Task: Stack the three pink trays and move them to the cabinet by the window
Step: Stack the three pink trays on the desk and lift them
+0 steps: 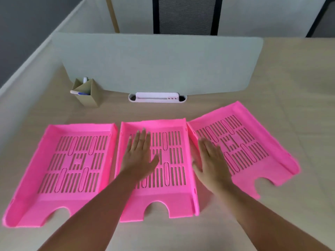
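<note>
Pink trays side by side on table: left tray, middle tray, right tray skewed. Left hand, right hand flat, grip apart, empty. Best grasp rims, square before stacking

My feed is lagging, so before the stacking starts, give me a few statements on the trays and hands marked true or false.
1. Three pink trays lie side by side on the desk, none stacked. True: left tray, middle tray, right tray.
2. The left hand is over the middle tray. True.
3. The right hand grips a pen. False: it is flat and open, over the right tray's left edge.
4. The right tray sits square with the others. False: it is turned at an angle.
5. The pen holder stands inside the left tray. False: it stands on the desk behind it.
</note>
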Demonstrator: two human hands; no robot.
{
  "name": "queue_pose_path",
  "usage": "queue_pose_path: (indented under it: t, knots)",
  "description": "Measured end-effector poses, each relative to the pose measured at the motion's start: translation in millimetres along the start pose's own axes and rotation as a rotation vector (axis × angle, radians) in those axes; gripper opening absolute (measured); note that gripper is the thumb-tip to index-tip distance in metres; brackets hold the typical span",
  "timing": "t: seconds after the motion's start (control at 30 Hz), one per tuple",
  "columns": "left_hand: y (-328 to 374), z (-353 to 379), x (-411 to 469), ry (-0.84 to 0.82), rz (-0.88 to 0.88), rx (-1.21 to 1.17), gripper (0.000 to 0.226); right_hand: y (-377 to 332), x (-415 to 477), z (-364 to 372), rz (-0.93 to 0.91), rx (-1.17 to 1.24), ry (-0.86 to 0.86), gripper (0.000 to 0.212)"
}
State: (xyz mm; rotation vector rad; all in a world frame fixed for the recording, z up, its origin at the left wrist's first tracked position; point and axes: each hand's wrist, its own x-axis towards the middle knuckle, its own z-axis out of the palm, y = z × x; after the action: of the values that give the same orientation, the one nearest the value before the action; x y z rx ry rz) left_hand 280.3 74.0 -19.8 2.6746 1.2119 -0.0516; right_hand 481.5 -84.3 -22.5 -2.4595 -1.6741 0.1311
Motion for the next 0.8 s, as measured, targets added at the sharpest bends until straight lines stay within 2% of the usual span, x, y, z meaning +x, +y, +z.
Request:
queue_pose_path:
  t: [0.1,0.2,0.27,0.37,0.43,0.5,0.6,0.67,0.8]
  knots:
    - [68.1,-8.0,13.0,0.043,0.103,-0.192,0.075,60.5,23.7,-29.3,0.249,-0.049,0.013,0.069]
    - [137.0,-3.8,14.5,0.053,0.145,-0.346,0.057,122.3,17.8,-42.0,0.486,-0.086,-0.021,0.068]
    - [171.5,10.9,11.6,-0.020,0.018,-0.467,0.049,155.1,5.7,-42.8,0.608,-0.065,-0.061,0.066]
    - [203.5,33.3,5.2,-0.148,-0.336,-0.760,0.053,183.4,-12.5,-41.9,0.751,0.046,-0.094,0.058]
    - [215.1,40.6,2.7,-0.207,-0.468,-0.931,0.033,191.6,-24.1,-42.1,0.747,0.080,-0.059,0.049]
    - [222.8,41.2,1.9,-0.241,-0.456,-0.917,0.015,196.9,-34.5,-42.3,0.745,0.039,-0.045,0.046]
    - [229.6,31.6,4.4,-0.185,-0.427,-0.918,0.017,203.7,-44.8,-49.8,0.832,-0.033,-0.079,0.040]
    - [232.6,18.2,8.5,-0.197,-0.390,-0.926,0.010,209.6,-51.6,-57.7,0.952,0.027,-0.106,0.037]
    - [224.5,-11.1,13.4,-0.174,-0.241,-0.891,0.032,214.5,-61.3,-73.5,1.000,0.245,-0.013,0.037]
